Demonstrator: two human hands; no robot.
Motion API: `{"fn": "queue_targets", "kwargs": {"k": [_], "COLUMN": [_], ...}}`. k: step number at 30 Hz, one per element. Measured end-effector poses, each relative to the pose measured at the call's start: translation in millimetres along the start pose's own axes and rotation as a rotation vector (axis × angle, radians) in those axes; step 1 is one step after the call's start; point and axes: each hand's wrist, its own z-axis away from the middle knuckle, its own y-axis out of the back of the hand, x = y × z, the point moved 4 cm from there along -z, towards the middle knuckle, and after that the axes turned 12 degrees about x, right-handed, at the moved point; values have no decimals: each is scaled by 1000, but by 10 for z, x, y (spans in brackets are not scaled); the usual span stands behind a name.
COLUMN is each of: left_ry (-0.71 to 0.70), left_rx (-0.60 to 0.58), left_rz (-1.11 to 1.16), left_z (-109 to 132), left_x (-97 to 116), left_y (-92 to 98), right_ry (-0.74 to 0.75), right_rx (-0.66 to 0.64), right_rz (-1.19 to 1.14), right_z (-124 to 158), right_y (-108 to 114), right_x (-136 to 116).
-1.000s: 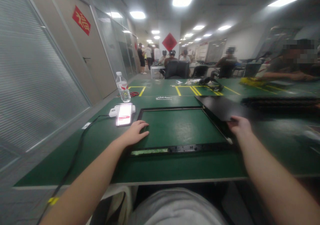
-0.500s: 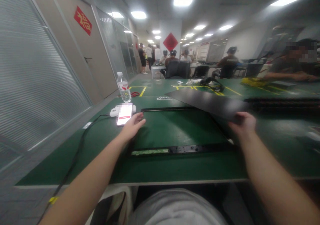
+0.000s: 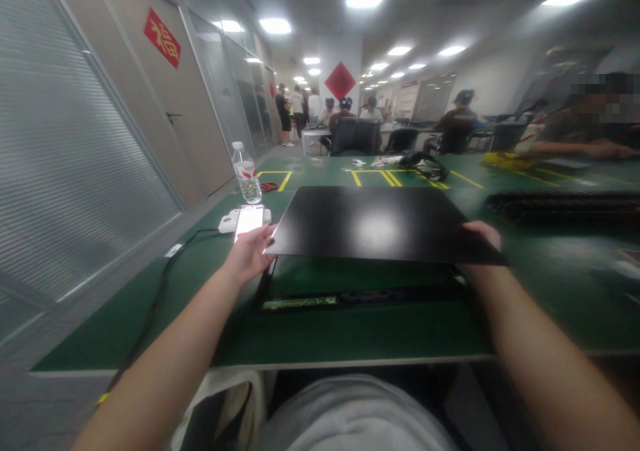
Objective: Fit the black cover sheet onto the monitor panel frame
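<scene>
A thin, glossy black rectangular panel (image 3: 350, 224) is held above the table between my two hands. My left hand (image 3: 249, 252) grips its left edge, fingers bent around the near corner. On the other side my right hand (image 3: 484, 241) holds the right edge, with part of the palm hidden beneath the panel. Under the panel a black rectangular frame (image 3: 400, 295) lies on the green table (image 3: 350, 337). A green circuit-board strip (image 3: 300, 302) shows along the frame's near side. The panel covers most of the frame's far side.
A lit phone (image 3: 249, 219) rests on a white power strip (image 3: 229, 222), close to my left hand. Behind them stand a water bottle (image 3: 247, 176) and red-handled scissors (image 3: 269, 187). Dark long parts (image 3: 560, 207) lie to the right. A person (image 3: 575, 124) sits at the far right.
My left hand has taken hold of the panel's left edge. The panel has swung from a tilted position at the right to nearly level over the frame.
</scene>
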Motion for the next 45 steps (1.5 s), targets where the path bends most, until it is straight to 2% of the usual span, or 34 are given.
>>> {"fn": "queue_targets", "kwargs": {"k": [5, 9, 12, 16, 20, 27, 34, 40, 45], "left_ry": [-35, -108, -144, -154, -147, -161, -199, -200, -182], "left_rx": [123, 87, 110, 151, 175, 148, 129, 115, 107], "left_rz": [-82, -57, -40, 31, 100, 71, 42, 23, 42], "left_z": [-4, 4, 25, 83, 135, 114, 117, 73, 63], "left_x": [-19, 37, 76, 117, 135, 119, 125, 84, 90], "left_y": [48, 31, 20, -21, -59, -45, -50, -23, -17], "right_ry": [-213, -274, -302, -237, -172, -56, 32, 50, 60], "right_rx": [-90, -120, -174, -292, -319, -275, -206, -166, -211], "right_rz": [181, 364, 403, 504, 620, 521, 532, 572, 628], "right_z": [189, 272, 282, 247, 164, 41, 89, 108, 103], "right_y": [-111, -133, -147, -176, -162, -104, -91, -89, -105], "right_x": [107, 155, 182, 203, 214, 84, 9, 3, 56]}}
